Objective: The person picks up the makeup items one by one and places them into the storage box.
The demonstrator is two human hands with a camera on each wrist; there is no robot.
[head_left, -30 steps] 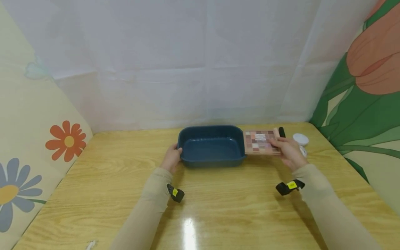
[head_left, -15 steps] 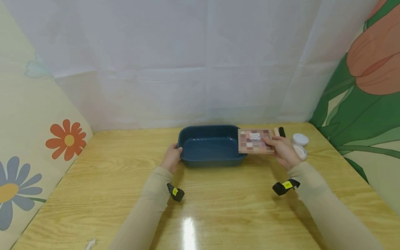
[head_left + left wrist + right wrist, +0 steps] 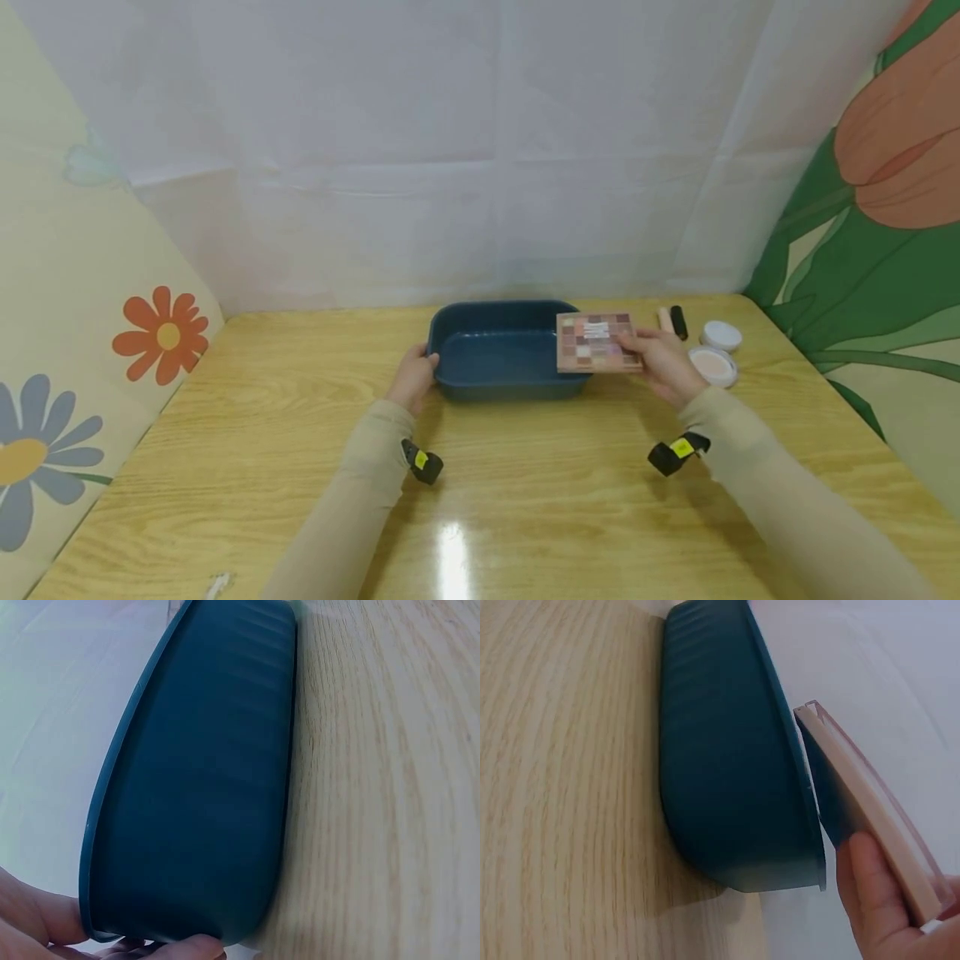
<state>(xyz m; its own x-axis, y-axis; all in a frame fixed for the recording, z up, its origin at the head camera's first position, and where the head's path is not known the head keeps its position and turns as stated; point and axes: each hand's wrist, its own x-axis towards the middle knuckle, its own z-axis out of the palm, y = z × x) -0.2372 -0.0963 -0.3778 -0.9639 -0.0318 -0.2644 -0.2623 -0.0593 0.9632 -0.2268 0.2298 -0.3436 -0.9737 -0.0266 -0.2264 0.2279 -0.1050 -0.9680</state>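
A dark blue rectangular basin (image 3: 495, 392) stands on the wooden table, its inside bare where visible. My left hand (image 3: 411, 379) grips its left end, thumb over the rim; the left wrist view shows fingertips (image 3: 196, 946) against the outer wall. My right hand (image 3: 666, 365) pinches a flat pinkish eyeshadow palette (image 3: 594, 343) by its right side, thumb on top and fingers underneath. The palette overlaps the basin's right end in the head view. In the right wrist view the palette (image 3: 877, 814) slants just above the rim of the basin (image 3: 735, 765).
Right of the right hand lie an opened round powder compact (image 3: 712, 367), a white round lid (image 3: 722, 335) and a small tube with a black cap (image 3: 678, 322). A white cloth (image 3: 360, 167) hangs behind the table (image 3: 525, 500). Floral panels (image 3: 892, 275) flank both sides.
My right hand has carried the palette leftward, from beside the basin to over its right end, uncovering the powder compact. The left hand and the basin have stayed in place.
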